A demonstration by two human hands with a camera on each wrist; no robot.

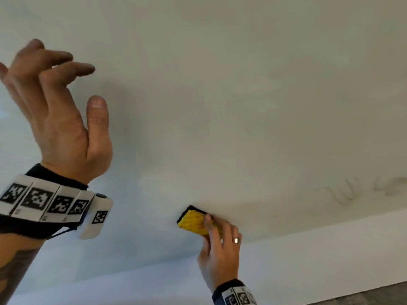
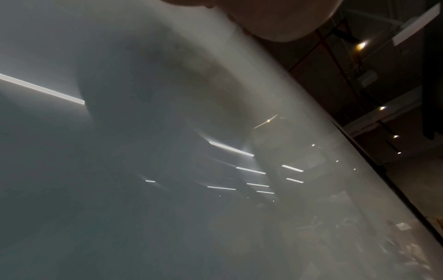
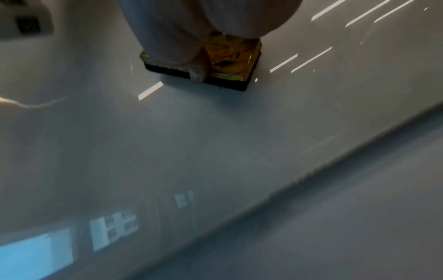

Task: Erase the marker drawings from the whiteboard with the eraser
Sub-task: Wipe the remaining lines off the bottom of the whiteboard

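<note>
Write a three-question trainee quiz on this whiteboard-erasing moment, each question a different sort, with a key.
1. True or false: the right hand holds the eraser against the whiteboard.
2. Multiple choice: the left hand is A) gripping a marker, B) raised with fingers spread, holding nothing, C) pressing the eraser.
3. Fill in: faint marker traces remain to the ____ of the eraser in the head view.

Key: 1 true; 2 B; 3 right.

right hand (image 3: 191, 28) has the yellow eraser (image 3: 230, 55) pinned flat on the shiny whiteboard (image 3: 167, 142), black felt down
</note>
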